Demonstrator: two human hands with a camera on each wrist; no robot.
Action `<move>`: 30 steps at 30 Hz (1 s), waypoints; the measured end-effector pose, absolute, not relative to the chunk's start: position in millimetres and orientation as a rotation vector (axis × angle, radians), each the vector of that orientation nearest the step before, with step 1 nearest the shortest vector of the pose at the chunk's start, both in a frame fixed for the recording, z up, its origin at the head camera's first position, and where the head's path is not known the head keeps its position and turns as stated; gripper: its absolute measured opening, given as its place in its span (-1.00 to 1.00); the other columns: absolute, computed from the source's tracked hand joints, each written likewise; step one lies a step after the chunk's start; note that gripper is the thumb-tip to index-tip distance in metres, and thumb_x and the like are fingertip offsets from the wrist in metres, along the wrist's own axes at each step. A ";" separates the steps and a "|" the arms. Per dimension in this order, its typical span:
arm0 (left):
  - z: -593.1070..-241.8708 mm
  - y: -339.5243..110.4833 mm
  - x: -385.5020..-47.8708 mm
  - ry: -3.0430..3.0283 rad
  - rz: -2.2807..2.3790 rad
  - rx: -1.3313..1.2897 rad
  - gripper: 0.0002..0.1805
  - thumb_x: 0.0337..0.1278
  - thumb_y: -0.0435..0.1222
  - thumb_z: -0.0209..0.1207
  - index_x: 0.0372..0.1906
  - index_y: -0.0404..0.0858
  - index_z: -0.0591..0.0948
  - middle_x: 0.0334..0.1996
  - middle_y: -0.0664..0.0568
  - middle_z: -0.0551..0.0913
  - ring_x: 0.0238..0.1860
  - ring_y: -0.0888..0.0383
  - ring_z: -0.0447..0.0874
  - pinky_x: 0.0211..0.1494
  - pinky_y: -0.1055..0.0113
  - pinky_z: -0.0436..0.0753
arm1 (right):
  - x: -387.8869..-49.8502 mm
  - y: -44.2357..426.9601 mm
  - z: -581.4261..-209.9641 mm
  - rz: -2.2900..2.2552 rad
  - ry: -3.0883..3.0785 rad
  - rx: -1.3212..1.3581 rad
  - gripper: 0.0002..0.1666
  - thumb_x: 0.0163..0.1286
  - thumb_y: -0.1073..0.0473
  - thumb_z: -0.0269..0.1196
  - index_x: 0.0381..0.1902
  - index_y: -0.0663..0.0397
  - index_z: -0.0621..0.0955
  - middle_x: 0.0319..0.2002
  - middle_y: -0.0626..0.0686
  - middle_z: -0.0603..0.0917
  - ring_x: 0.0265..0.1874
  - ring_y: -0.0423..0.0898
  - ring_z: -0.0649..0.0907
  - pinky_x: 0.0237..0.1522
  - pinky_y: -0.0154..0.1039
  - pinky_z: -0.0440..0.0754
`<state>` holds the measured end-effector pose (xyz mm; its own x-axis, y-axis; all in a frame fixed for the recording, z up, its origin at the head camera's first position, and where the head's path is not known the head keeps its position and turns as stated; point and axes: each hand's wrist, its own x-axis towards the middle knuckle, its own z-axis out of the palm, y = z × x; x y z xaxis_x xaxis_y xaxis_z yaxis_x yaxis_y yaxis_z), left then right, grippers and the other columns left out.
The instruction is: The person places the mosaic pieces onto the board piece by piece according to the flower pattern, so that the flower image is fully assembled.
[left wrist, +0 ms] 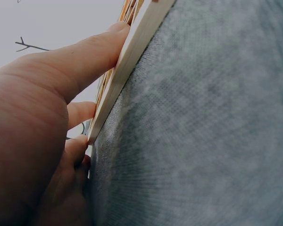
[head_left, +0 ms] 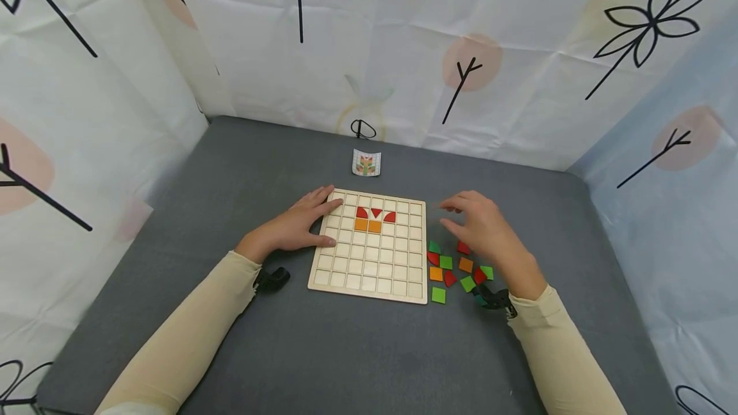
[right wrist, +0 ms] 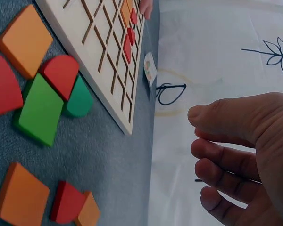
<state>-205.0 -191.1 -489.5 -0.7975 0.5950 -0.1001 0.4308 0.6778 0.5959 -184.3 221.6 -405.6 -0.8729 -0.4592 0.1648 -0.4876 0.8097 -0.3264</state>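
Left hand: fingers are lying extended on the wooden grid board, thumb resting on its left side; the hand is pressing lightly or merely touching, cannot tell which. Right hand: hovering beyond the board's right edge, fingers loosely bent, thumb standing apart from fingertips, gripping nothing.

Relative to right hand: the board is lying to its left; loose tiles are lying below and nearer the wearer, including a red tile, a green quarter-circle tile and a green square tile.

On board: red triangle tile is sitting between two red quarter-circle tiles; two orange square tiles are occupying the row below. Pattern card is lying behind the board.
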 end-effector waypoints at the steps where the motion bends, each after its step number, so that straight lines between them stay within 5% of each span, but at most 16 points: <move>1: -489.6 -191.1 -205.2 2.608 0.817 0.817 0.11 0.39 0.13 0.43 0.80 -0.08 0.08 0.79 -0.05 -0.26 0.76 -0.14 -0.38 0.69 -0.28 -0.10 | -184.7 223.9 -404.9 0.556 -2.911 0.757 -0.66 0.38 0.32 0.54 0.08 0.25 0.80 -0.01 0.19 0.74 -0.06 0.22 0.67 -0.04 0.14 0.67; 30: -491.7 -190.1 -205.2 2.619 0.811 0.806 0.11 0.38 0.12 0.43 0.80 -0.07 0.08 0.79 -0.03 -0.25 0.76 -0.12 -0.37 0.69 -0.27 -0.09 | -178.0 272.7 -423.7 0.538 -3.087 0.595 -0.69 0.43 0.34 0.47 0.10 0.32 0.77 -0.04 0.23 0.75 -0.08 0.23 0.67 -0.02 0.25 0.65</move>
